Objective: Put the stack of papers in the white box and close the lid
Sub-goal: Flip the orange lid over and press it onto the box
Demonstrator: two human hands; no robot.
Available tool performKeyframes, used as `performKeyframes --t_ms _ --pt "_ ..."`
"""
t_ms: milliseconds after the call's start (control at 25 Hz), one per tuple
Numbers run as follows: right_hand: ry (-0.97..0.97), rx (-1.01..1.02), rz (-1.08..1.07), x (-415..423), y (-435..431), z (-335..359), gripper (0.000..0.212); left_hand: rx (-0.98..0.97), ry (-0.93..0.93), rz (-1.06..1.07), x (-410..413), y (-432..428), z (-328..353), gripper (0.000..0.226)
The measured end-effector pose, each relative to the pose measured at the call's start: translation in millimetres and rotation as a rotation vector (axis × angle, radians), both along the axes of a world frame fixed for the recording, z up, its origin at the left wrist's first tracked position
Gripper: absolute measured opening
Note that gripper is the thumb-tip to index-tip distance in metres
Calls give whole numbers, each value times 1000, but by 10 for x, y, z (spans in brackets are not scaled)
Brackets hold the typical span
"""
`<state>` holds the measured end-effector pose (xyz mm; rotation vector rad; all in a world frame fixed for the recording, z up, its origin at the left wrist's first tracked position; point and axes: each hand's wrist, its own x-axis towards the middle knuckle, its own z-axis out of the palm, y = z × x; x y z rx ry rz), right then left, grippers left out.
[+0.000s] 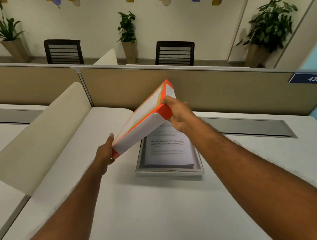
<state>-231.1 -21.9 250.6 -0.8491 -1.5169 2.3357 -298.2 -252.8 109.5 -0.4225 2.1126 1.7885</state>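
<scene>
The open white box [170,172] rests on the desk's middle, and the stack of printed papers [169,152] lies flat inside it. Both hands hold the white lid with orange edges [143,118] tilted in the air above the box's left and far side. My left hand [105,152] grips the lid's near lower corner. My right hand [179,113] grips its far upper end. The lid hides the far left part of the box and papers.
The white desk [158,210] extends toward me. A beige curved divider [44,137] stands on the left. A tan partition wall [207,92] runs behind, with a grey cable tray [249,127] below it. Chairs and potted plants stand beyond.
</scene>
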Motion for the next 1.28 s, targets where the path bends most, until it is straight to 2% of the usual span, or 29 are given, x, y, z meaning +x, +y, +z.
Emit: performKeyframes --t_ms 80,120,200,360,480,640,840,1040,1280 --pt "-29 -21 -11 132 141 -168 38 271 -76 13 88 -3 -121 45" --pt "-49 -24 -9 192 199 -259 37 295 -38 6 104 18 -169 40" --pt "-101 -15 5 277 293 -428 35 225 48 -30 120 91 -222 37" --pt "-211 160 59 365 399 -677 60 126 146 -79 132 213 -180 31" --pt "-186 293 105 431 492 -872 51 73 236 -108 125 330 -136 19" --pt "-164 339 82 521 647 -1063 44 20 306 -203 102 446 -109 23" --pt "-166 359 47 652 786 -1281 48 -17 311 -276 158 618 -208 37" --pt "-181 331 75 731 844 -1540 35 -71 302 -294 229 653 -356 47" --pt "-215 339 108 797 848 -1815 43 -70 307 -320 405 577 -558 46"
